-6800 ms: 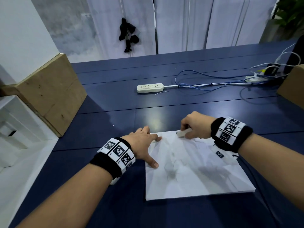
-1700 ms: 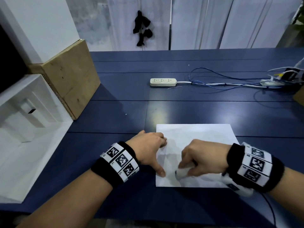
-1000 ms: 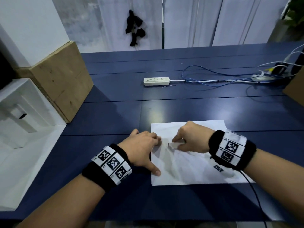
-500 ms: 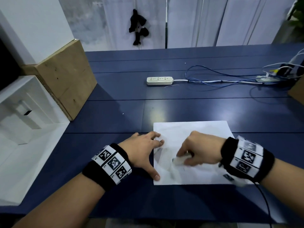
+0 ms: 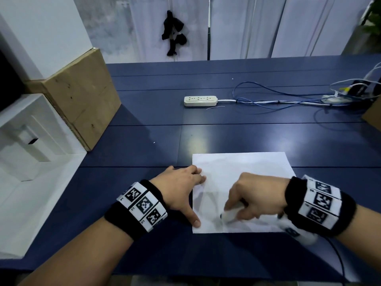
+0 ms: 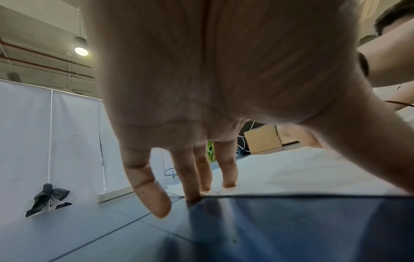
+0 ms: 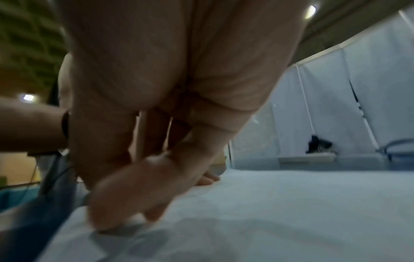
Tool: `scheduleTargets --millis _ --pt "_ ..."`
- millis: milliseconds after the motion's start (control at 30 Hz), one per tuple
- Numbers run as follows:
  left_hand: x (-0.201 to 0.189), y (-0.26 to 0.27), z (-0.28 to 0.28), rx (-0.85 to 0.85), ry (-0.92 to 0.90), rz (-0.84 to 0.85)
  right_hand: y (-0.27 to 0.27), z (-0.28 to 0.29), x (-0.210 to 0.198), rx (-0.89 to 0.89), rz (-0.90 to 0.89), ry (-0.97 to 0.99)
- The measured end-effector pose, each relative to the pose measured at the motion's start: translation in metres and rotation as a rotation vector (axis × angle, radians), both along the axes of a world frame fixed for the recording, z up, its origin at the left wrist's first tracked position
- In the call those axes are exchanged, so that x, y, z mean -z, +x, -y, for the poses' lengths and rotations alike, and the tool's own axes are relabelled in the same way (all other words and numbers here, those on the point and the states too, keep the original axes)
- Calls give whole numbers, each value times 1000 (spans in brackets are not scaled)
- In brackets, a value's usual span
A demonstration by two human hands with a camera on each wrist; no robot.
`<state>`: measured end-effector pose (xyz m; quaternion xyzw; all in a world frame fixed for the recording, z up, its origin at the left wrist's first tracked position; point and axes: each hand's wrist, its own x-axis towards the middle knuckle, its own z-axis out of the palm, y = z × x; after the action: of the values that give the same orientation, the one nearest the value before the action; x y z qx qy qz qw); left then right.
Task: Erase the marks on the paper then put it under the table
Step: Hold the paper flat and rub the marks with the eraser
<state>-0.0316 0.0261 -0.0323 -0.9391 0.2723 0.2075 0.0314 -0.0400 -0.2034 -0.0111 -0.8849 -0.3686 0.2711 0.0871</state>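
A white sheet of paper (image 5: 243, 170) lies flat on the dark blue table (image 5: 144, 124) near its front edge. My left hand (image 5: 181, 188) is spread flat, fingertips and thumb pressing the sheet's left edge; in the left wrist view the straight fingers (image 6: 228, 170) touch the paper (image 6: 302, 173). My right hand (image 5: 253, 197) pinches a white eraser (image 5: 227, 216) and holds it down on the paper's near left part. Faint grey marks show around the eraser. In the right wrist view the blurred fingers (image 7: 125, 191) press onto the paper (image 7: 291, 212).
A tan cardboard box (image 5: 82, 96) and a white foam tray (image 5: 26, 153) stand at the left. A power strip (image 5: 200, 100) with blue and white cables (image 5: 278, 100) lies farther back. Another cardboard box (image 5: 373, 114) is at the right edge.
My right hand has rubbed the eraser back and forth, from the paper's upper left down to its near left part. The left hand stays on the sheet's left edge.
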Motion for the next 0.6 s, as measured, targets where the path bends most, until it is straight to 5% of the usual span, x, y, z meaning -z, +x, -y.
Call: scheduleTargets --millis 67,200,300,467,600 --pt "0 0 0 0 3 -1 1 -3 -2 -23 -3 -13" --pt "-2 0 2 -3 -1 4 30 -5 -1 60 345 23" --pt "-3 -1 3 -6 6 -1 32 2 5 102 342 70" --pt "-4 -1 4 3 23 -7 -5 -3 -1 -13 7 -5" --pt "-5 -1 5 2 18 -4 27 -6 2 72 275 39"
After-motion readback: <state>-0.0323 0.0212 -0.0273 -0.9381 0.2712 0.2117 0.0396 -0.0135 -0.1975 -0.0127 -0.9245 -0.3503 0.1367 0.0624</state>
